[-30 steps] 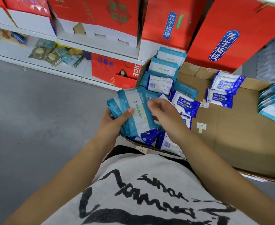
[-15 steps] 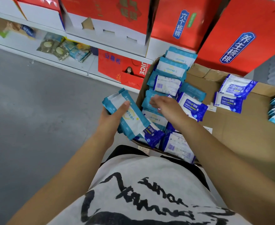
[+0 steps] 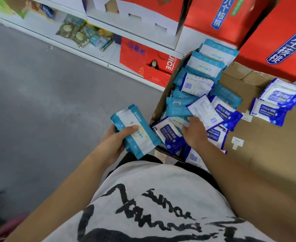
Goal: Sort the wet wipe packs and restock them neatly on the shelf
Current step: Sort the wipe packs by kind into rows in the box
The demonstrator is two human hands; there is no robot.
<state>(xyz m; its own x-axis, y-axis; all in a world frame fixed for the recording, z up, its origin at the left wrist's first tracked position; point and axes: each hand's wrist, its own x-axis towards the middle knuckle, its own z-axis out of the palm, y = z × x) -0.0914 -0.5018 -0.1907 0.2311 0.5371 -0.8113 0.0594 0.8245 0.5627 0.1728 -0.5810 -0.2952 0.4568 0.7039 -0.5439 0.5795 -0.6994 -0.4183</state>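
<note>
Stands at the near left corner of the cardboard box [image 3: 266, 154], looking down into it. Grips a small stack of teal packs [image 3: 135, 135] in the left hand [image 3: 114, 144], just outside the left wall of the box, with the thumb laid across the top face and the other fingers wrapped underneath. Probably holds the stack off the box to keep the chosen kind apart from the rest and to square the edges for shelving.

Reaches with the right hand [image 3: 195, 131] over the near wall of the box into the mixed heap [image 3: 178, 109], fingers [image 3: 187, 122] bent down onto a teal pack lying among dark blue packs [image 3: 171, 137]. Cannot tell whether pinching that pack already or only pressing on it, being hidden under the hand.

Appears to be in the sorting step, picking teal out from blue.

Along the left wall of the box, toward its far end: a row of overlapped teal packs [image 3: 206, 67], lying like tiles, likely so placed for easy lifting as one bundle. On the right part of the box floor, well apart from the heap: two separated blue packs [image 3: 273, 105], one partly upon the other, apparently the beginning of a second group.

Behind the box, red cartons [image 3: 274, 49]. To the left of the box, beyond the grey floor, a white shelf [image 3: 44, 27] with other goods. No wipe packs visible there, so restocking judged as not yet begun.
</note>
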